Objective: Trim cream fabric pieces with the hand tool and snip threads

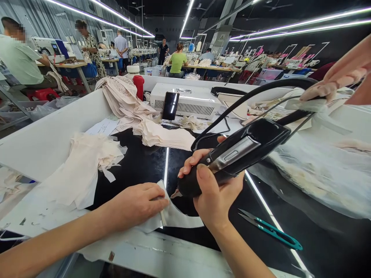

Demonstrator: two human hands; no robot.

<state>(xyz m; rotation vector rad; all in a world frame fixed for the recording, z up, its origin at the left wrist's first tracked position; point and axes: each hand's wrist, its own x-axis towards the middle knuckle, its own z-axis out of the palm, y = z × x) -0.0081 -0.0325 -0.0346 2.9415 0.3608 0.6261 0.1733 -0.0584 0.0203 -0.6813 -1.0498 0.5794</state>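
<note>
My right hand (216, 185) is wrapped round a black corded hand tool (237, 154) with a silver lever along its side. The tool slants over the black table, its rounded end down to the left; its exact kind I cannot make out. A thick black cable (252, 92) loops up from it, with a pale fabric strip (317, 98) tied round the cable. My left hand (142, 204) presses its fingers together on a curved white fabric piece (181, 218) at the table's front edge. Teal-handled thread snips (271, 231) lie to the right of my right hand.
Pale cut fabric pieces (81, 170) are piled left, with a larger stack (165, 135) behind. A phone (170, 106) leans against a white vented box (188, 100). A clear plastic bag (327, 170) lies right. People sit and stand at sewing tables beyond.
</note>
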